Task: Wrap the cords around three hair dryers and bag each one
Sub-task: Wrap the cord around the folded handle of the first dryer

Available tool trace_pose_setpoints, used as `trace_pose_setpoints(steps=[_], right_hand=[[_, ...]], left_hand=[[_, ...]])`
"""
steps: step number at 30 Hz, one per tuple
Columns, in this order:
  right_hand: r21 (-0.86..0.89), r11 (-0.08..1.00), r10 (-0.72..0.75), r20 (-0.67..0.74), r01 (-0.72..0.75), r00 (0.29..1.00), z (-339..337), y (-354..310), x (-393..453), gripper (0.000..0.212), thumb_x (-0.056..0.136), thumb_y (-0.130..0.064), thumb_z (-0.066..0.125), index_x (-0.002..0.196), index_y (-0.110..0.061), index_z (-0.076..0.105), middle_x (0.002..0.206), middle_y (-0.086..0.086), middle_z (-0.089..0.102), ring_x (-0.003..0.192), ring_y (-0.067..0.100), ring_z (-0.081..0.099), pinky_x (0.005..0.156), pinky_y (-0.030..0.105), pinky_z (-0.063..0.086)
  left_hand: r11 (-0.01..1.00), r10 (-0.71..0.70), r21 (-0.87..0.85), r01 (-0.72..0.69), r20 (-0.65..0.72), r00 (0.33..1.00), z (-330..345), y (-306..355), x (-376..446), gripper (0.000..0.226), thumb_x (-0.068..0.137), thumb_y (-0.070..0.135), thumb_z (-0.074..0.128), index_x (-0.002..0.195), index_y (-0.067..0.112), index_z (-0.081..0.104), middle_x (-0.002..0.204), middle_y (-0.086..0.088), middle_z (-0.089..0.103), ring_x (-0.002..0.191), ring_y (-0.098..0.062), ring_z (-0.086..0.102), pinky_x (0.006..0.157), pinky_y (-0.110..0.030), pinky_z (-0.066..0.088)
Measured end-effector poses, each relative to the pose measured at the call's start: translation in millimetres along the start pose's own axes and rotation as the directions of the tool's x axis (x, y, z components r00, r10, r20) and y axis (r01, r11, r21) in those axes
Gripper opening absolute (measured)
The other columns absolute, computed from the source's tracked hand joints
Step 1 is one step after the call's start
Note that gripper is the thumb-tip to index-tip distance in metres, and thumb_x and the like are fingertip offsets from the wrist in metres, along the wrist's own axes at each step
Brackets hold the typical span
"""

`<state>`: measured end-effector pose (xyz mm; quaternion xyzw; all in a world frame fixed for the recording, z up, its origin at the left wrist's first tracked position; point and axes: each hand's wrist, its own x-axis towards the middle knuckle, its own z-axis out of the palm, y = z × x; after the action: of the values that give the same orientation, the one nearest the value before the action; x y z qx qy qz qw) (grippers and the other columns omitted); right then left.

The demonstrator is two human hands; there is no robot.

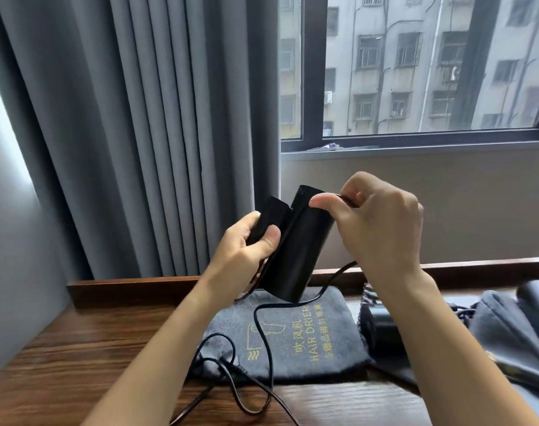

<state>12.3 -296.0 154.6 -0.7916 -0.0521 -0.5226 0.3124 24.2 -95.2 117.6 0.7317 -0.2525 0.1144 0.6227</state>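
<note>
Holding the black cylindrical plastic hair dryer [302, 247] up above the wooden counter [77, 348], the left hand [246, 250] is clamped on its folded handle, while the right hand [375, 219] pinches the thin black cord [262, 327] at the barrel's upper end. The barrel's long axis tilts steeply, nearly upright. From the right grip the slack trails down over the grey fabric drawstring bag [292, 333] below.

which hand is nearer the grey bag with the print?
Left. The left hand grips the dryer's folded handle right above the bag's far edge; the right hand pinches the cord higher up.
</note>
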Motion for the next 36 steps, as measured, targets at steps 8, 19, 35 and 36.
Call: trace_pose_setpoints(steps=[8,19,35,36], right_hand=[[0.156,0.987,-0.078,0.313,0.030,0.946,-25.3,9.7,17.8,0.022,0.082,-0.036,0.083,0.073,-0.023,0.069,0.055,-0.011,0.052,0.058,0.006,0.051,0.059,0.015,0.036],[0.654,0.702,-0.060,0.449,-0.283,0.891,-13.0,49.1,22.6,0.017,0.093,-0.028,0.075,0.083,-0.015,0.080,0.070,0.002,0.070,0.063,0.013,0.054,0.057,0.021,0.041],[0.406,0.735,-0.098,0.856,-0.543,0.508,57.4,-28.6,-62.0,0.030,0.112,-0.020,0.039,0.101,-0.008,0.065,0.062,0.002,0.062,0.049,0.014,0.051,0.047,0.030,0.042],[0.381,0.780,-0.120,0.870,-0.496,0.479,57.2,-30.4,-63.6,0.027,0.111,-0.018,0.041,0.103,-0.011,0.066,0.062,-0.001,0.063,0.052,0.012,0.051,0.050,0.029,0.044]], left_hand=[[0.994,-0.104,-0.018,0.106,0.098,0.990,1.8,3.5,-4.5,0.033,0.094,0.029,0.071,0.117,0.006,0.067,0.112,-0.022,0.072,0.105,-0.035,0.072,0.089,-0.044,0.062],[0.956,-0.103,-0.247,0.156,0.214,0.971,3.2,11.9,-12.1,0.032,0.092,0.026,0.067,0.119,0.009,0.071,0.111,-0.016,0.073,0.099,-0.028,0.072,0.083,-0.036,0.060],[0.798,-0.285,-0.600,-0.052,-0.453,0.844,-27.2,29.5,0.1,0.054,0.091,0.052,0.065,0.138,0.026,0.062,0.125,0.000,0.075,0.117,-0.020,0.071,0.103,-0.045,0.054],[0.804,-0.276,-0.591,-0.070,-0.474,0.836,-33.7,27.4,0.9,0.051,0.095,0.049,0.063,0.139,0.024,0.061,0.127,-0.001,0.074,0.119,-0.021,0.070,0.105,-0.046,0.054]])
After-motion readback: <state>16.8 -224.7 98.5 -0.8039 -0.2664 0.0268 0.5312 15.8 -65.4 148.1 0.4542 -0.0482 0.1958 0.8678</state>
